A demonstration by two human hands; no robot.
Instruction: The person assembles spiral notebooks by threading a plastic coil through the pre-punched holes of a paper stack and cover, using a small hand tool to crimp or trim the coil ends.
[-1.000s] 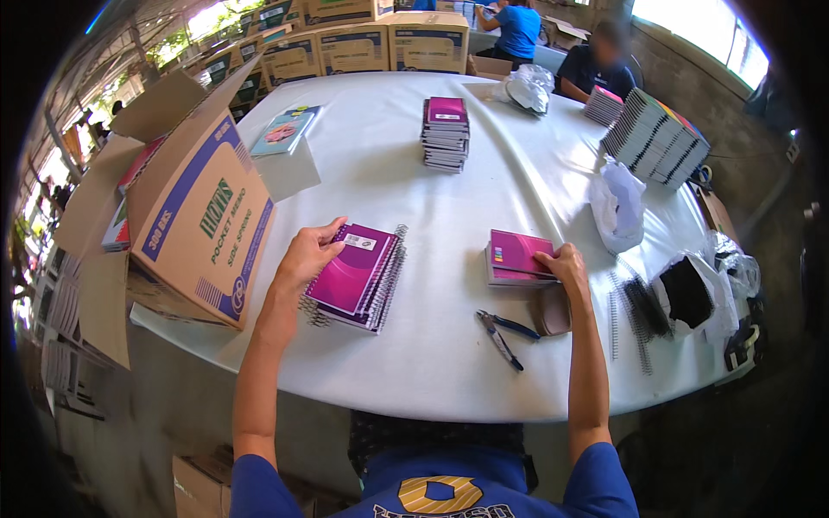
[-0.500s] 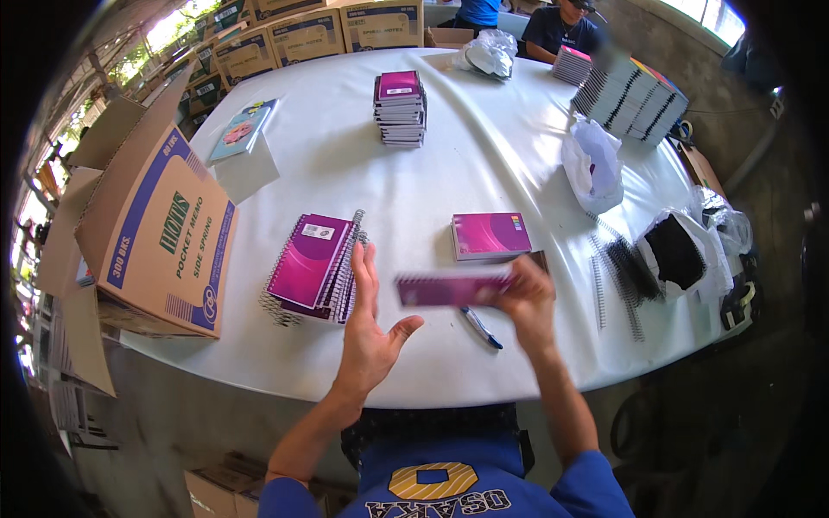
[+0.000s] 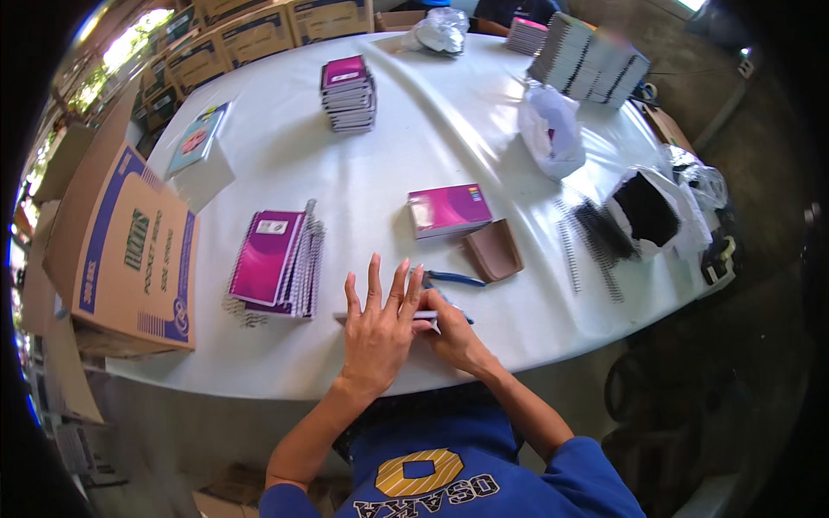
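Observation:
My right hand grips a thin pocket notebook, seen almost edge-on just above the table's near side. Across it lies my left hand, fingers spread and stretched out, hiding most of the notebook. Just beyond my hands are blue-handled pliers, partly covered by my right fingers. A brown open tray-like piece sits right of the pliers. Behind it is a block of purple covers or unbound pads. To the left lies a pile of purple spiral notebooks, with wire coils sticking out at its edges.
A large open carton stands at the left. Farther back are a neat notebook stack and a booklet. At right lie loose black coils, plastic bags and a tall notebook stack. A person's sleeve shows behind.
The notebook in my right hand has come down and left, turning edge-on. My left hand has spread over it. The view has shifted, and the pliers and brown piece show more fully.

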